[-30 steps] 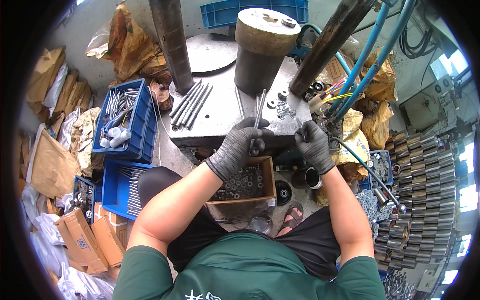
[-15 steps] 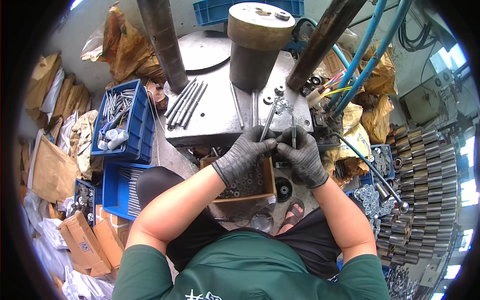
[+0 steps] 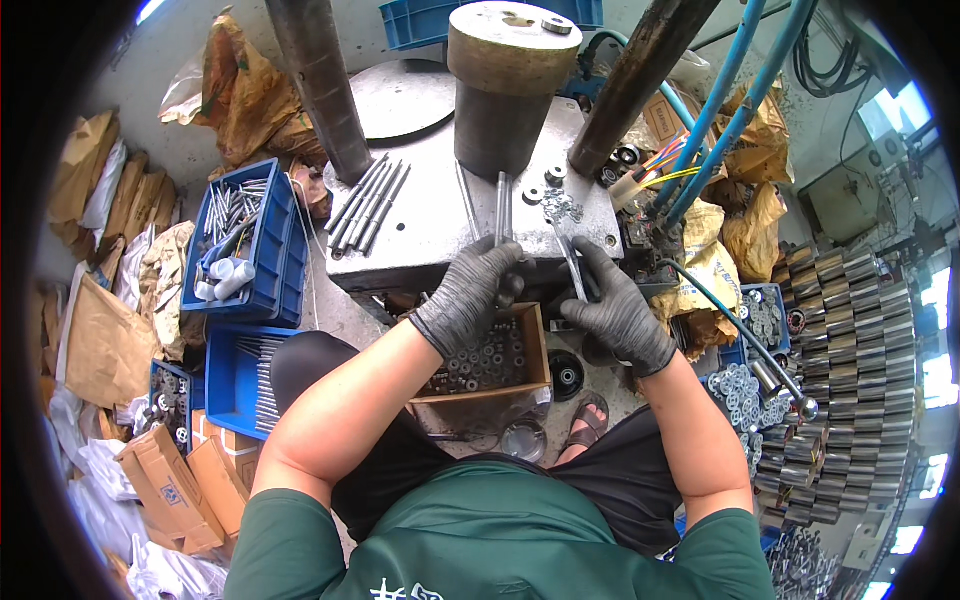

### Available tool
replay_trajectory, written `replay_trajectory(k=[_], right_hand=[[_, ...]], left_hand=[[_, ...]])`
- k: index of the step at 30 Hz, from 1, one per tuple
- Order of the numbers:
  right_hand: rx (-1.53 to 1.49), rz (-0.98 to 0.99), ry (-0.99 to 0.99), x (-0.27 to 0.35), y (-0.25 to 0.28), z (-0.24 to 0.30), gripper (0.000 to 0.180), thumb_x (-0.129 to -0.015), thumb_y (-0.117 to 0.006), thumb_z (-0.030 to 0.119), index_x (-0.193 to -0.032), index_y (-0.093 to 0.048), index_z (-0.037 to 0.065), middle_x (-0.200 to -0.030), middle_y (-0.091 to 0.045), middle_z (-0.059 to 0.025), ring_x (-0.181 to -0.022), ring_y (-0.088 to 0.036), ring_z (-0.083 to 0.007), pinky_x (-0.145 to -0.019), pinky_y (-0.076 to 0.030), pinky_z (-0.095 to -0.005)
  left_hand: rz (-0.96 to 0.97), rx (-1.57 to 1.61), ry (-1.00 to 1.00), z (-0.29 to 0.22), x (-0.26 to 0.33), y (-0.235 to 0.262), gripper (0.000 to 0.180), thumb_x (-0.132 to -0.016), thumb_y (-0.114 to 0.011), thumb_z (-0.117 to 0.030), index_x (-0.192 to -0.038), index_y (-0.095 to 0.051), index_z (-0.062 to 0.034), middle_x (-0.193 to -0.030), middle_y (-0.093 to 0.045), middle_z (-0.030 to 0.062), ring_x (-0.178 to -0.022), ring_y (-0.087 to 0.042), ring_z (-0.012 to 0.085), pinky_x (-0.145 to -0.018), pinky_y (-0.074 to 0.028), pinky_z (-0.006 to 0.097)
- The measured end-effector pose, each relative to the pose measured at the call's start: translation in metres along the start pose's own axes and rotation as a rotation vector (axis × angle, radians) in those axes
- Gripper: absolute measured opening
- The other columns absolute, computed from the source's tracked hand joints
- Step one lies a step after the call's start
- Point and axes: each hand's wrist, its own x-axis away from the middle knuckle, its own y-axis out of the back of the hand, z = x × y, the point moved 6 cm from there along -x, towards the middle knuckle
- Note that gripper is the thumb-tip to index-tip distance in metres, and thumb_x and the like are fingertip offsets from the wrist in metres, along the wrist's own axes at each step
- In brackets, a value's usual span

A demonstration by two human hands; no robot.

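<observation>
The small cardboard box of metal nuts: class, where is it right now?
In the head view, the small cardboard box of metal nuts sits on the person's lap at centre, just below the grey-gloved left hand and left of the gloved right hand, under the grey metal machine table.

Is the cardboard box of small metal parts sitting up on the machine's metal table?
No, the cardboard box sits below the metal table, under the gloved left hand.

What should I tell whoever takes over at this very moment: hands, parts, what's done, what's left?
Left hand: gloved, gripping an upright metal rod at the machine plate edge.
Right hand: gloved, holding a second thin rod.
Cardboard box of small metal rings sits on the lap below.
Done: several rods lie on the plate.
Left: both held rods are not yet set down.
</observation>
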Motion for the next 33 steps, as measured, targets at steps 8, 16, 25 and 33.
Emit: replay_trajectory(k=[8, 16, 25, 33], right_hand=[[0.986, -0.09, 0.624, 0.006, -0.002, 0.055, 0.053, -0.067, -0.065, -0.001, -0.118, -0.069, 0.009, -0.11, -0.069, -0.0163, -0.101, -0.064, -0.0388, -0.085, -0.051, -0.0504], [1.046, -0.069, 0.653, 0.005, -0.007, 0.054, 0.046, -0.071, -0.065, 0.002, -0.115, -0.07, 0.013, -0.102, -0.069, -0.0099, -0.094, -0.064, -0.0335, -0.081, -0.048, -0.0483], [1.1, -0.046, 0.674, 0.005, -0.007, 0.05, 0.049, -0.07, -0.066, 0.004, -0.118, -0.069, 0.015, -0.106, -0.068, -0.0086, -0.098, -0.062, -0.0326, -0.085, -0.047, -0.0472], [1.042, -0.017, 0.629, 0.003, -0.006, 0.049, 0.046, -0.072, -0.064, 0.002, -0.117, -0.07, 0.012, -0.101, -0.069, -0.0126, -0.092, -0.065, -0.0362, -0.079, -0.051, -0.0483]], left_hand=[[0.016, 0.028, -0.038, -0.006, -0.004, 0.011, 0.013, -0.096, -0.063, -0.011, -0.104, -0.056, -0.0051, -0.082, -0.059, 0.0034, -0.059, -0.055, 0.01, -0.044, -0.041, 0.021], [0.022, 0.027, -0.037, -0.004, -0.002, 0.01, 0.01, -0.098, -0.062, -0.011, -0.1, -0.056, -0.004, -0.073, -0.055, 0.0024, -0.056, -0.052, 0.0101, -0.047, -0.042, 0.021], [0.035, 0.018, -0.023, -0.007, 0.002, 0.007, 0.011, -0.098, -0.063, -0.013, -0.099, -0.054, -0.0057, -0.075, -0.054, 0.0014, -0.056, -0.052, 0.0101, -0.048, -0.041, 0.022], [0.054, -0.076, -0.025, -0.008, 0.004, 0.008, 0.011, -0.1, -0.061, -0.013, -0.104, -0.056, -0.004, -0.076, -0.055, 0.0006, -0.054, -0.05, 0.0085, -0.048, -0.043, 0.023]])
